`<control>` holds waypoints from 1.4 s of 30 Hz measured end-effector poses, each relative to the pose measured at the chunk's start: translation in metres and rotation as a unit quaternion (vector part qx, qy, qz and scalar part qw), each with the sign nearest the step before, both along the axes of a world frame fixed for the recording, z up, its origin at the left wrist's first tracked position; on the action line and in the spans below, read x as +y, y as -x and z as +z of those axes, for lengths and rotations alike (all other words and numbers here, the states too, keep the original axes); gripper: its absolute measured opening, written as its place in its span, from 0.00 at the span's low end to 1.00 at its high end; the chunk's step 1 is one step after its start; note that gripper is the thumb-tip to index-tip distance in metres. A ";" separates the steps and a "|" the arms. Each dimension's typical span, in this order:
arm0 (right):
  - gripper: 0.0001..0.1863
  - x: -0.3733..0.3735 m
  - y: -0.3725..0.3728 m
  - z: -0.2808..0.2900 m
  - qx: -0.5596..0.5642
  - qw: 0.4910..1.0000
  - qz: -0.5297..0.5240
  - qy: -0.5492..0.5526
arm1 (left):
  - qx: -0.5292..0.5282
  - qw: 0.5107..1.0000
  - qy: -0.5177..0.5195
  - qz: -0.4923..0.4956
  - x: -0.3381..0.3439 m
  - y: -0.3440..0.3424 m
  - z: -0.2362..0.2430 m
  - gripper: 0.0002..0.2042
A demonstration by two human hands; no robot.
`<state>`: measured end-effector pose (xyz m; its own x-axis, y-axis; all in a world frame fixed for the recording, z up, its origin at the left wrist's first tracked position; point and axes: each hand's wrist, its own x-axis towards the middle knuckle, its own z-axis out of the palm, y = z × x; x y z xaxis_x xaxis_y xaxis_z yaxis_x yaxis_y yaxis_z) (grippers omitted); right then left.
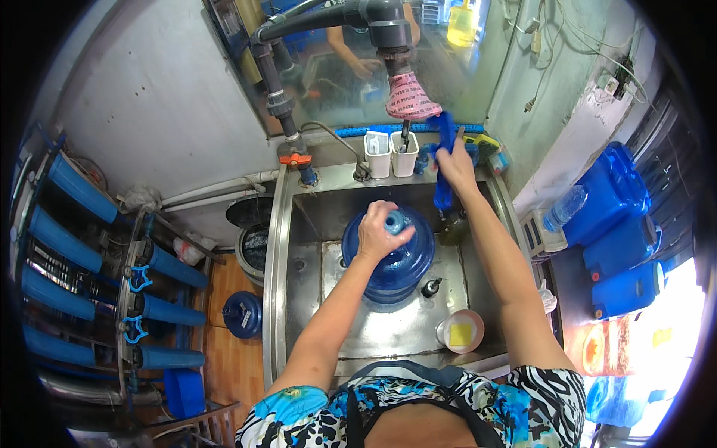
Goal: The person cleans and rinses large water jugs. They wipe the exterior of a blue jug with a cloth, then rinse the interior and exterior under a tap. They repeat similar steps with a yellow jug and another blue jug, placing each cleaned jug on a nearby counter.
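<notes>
My left hand point(382, 231) is closed round the neck of a large blue water jug point(388, 272), which stands upright in the steel sink point(272, 313). Up at the sink's back right, my right hand point(455, 166) grips a long blue object point(441, 127), slightly blurred; I cannot make out what it is. Behind that hand are small items on the back ledge. A pipe outlet wrapped in pink point(409, 95) hangs above, beside two white containers point(377, 160). A small black fitting point(431, 287) sits on the sink floor, and a bowl point(473, 334) with a yellow sponge is at the front right.
Blue filter housings point(63, 243) line the left, with another jug point(240, 313) and a lidded bin point(250, 250) beside the sink. Several blue containers point(612, 194) stand on the right. Pipework and a reflective panel point(328, 82) are behind the sink.
</notes>
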<state>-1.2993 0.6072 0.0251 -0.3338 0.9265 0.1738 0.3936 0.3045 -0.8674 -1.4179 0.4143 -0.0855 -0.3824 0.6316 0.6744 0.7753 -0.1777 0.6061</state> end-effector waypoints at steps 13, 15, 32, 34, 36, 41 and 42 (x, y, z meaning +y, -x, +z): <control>0.39 0.107 0.108 -0.044 -0.005 0.975 0.043 -0.216 | -0.669 0.720 0.046 -0.178 -0.032 0.044 0.047 0.28; 0.43 0.105 0.104 -0.045 -0.044 0.979 0.048 -0.191 | -0.688 0.696 0.042 -0.199 -0.038 0.044 0.050 0.28; 0.20 -0.136 -0.021 -0.044 0.281 0.851 0.303 0.324 | -0.474 0.871 0.020 -0.126 -0.038 -0.042 0.053 0.09; 0.21 -0.141 -0.029 -0.046 0.287 0.846 0.307 0.329 | -0.427 0.898 0.029 -0.104 -0.040 -0.049 0.050 0.10; 0.24 -0.142 -0.035 -0.048 0.300 0.822 0.325 0.358 | -0.398 0.912 0.041 -0.091 -0.041 -0.052 0.049 0.14; 0.26 -0.132 -0.042 -0.050 0.326 0.773 0.266 0.474 | -0.074 0.983 0.168 0.018 -0.039 -0.043 0.058 0.27; 0.24 -0.125 -0.042 -0.049 0.338 0.766 0.278 0.471 | -0.038 0.980 0.194 0.030 -0.038 -0.040 0.061 0.28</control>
<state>-1.2572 0.4817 -0.0238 -0.8517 0.4931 -0.1775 -0.2048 -0.6249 -0.7534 -1.3782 0.3763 -0.0246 -0.4665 0.8100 0.3554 0.7267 0.1220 0.6760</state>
